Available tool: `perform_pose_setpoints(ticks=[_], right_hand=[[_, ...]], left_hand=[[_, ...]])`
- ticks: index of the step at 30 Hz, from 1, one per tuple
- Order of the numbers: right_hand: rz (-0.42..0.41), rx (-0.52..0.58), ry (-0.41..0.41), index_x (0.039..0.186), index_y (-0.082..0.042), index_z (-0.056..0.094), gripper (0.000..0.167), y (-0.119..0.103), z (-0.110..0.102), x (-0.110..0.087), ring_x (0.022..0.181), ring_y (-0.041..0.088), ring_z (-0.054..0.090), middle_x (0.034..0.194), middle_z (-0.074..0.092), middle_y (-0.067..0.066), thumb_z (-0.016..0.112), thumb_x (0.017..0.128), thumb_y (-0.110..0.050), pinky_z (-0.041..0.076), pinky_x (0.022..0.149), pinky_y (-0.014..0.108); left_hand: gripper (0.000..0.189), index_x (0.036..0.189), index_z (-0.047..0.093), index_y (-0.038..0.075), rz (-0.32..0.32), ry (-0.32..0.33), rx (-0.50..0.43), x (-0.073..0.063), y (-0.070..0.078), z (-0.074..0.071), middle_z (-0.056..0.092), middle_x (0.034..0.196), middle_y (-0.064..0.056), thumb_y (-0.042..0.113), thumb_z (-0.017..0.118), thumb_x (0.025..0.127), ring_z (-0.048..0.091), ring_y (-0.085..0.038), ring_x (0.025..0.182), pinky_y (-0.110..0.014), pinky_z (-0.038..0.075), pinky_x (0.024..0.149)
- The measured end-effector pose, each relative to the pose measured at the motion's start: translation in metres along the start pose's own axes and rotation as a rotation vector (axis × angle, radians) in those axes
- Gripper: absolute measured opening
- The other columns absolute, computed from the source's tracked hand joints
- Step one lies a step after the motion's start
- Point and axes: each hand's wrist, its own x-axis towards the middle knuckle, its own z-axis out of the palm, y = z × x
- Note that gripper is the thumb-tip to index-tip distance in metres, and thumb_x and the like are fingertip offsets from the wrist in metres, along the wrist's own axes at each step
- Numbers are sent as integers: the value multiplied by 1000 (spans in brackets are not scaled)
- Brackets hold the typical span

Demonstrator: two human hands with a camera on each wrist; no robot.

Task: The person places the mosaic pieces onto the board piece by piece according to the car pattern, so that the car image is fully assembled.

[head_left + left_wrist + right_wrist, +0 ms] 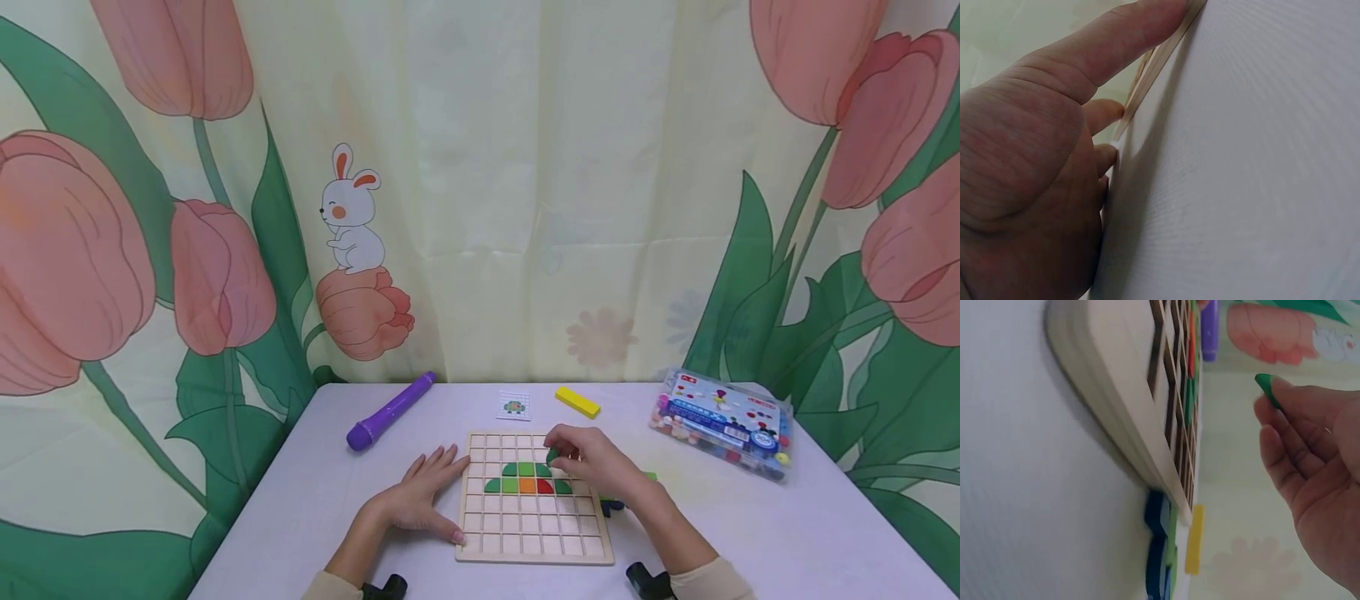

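Observation:
A wooden grid board lies on the table, with green, light green, orange and red tiles filling some squares of two rows. My left hand is spread at its left edge; in the left wrist view the straight thumb reaches the board's side. Above the upper right of the grid, my right hand pinches a dark green tile between thumb and fingertips. Dark blue loose pieces sit beside the board's right edge, partly hidden by the right arm, with a light green piece nearby.
Behind the board lie a small picture card and a yellow bar. A purple microphone-shaped object rests back left. A clear plastic case of colourful pieces stands back right. A tulip-print curtain hangs behind the table.

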Motion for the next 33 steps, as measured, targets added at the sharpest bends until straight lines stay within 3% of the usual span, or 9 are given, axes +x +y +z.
perform_pose_setpoints(ticks=[5,10,17,24,33], right_hand=[[-58,30,-34,111,-10,75,16,-9,14,6,82,6,59,94,73,-2,74,95,-6,54,74,20],[-104,47,-74,114,-7,78,21,-14,26,11,84,3,61,101,76,1,73,95,-3,56,78,20],[-112,48,-159,115,-11,79,22,-26,42,21,89,3,64,106,77,0,72,96,-3,56,81,21],[-81,38,-265,106,-16,77,16,-38,55,33,80,0,60,94,74,-9,74,95,-5,54,76,19],[-137,-26,-289,104,-16,78,14,-43,66,41,79,-3,58,92,73,-12,75,95,-6,54,76,17]], left_hand=[[124,167,25,24,-1,4,-2,1,0,1,11,176,-11,67,88,68,0,-35,164,-63,-3,129],[124,167,25,24,3,4,2,1,-1,1,11,176,-11,67,88,68,0,-35,164,-63,-3,129],[124,167,25,24,13,2,8,1,-1,0,11,176,-12,68,86,69,1,-36,164,-63,-2,129],[123,167,25,25,12,-6,6,0,-1,-1,11,176,-11,68,86,70,1,-36,164,-64,-2,129],[121,167,25,24,20,-6,7,0,-2,-1,11,176,-11,67,86,71,1,-36,164,-64,-1,129]])
